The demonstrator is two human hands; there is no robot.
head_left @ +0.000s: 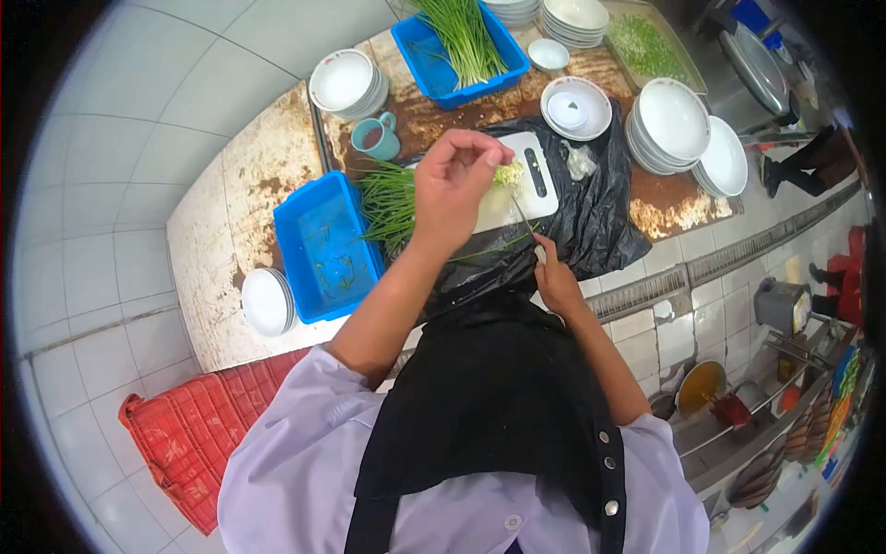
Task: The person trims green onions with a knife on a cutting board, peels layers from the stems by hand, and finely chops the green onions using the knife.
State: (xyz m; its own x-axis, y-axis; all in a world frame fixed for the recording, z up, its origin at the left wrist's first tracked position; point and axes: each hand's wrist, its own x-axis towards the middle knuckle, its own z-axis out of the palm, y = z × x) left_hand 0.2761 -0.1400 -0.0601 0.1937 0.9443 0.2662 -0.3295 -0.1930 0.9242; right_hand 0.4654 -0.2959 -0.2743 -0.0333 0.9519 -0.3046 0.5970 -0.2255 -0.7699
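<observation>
My right hand (pixel 556 282) is wrapped round the handle of a knife (pixel 523 217). Its blade points up over the white cutting board (pixel 544 198), close to a small heap of chopped pale green onion (pixel 508 174). Above the board's left side is my left hand (pixel 452 189), fingers curled with thumb and fingertips brought together beside the heap. Whatever those fingertips hold, if anything, is too small to make out. A bunch of long green onions (pixel 386 198) lies left of the board, partly behind my left wrist. Black plastic sheet (pixel 591 222) spreads under the board.
Blue bins stand at the left (pixel 323 249) and at the back (pixel 434 78), the back one holding green onions. Around them are a teal mug (pixel 377 137), stacked white bowls (pixel 669 129) and a tray of chopped greens (pixel 651 51). A red crate (pixel 203 425) sits below left.
</observation>
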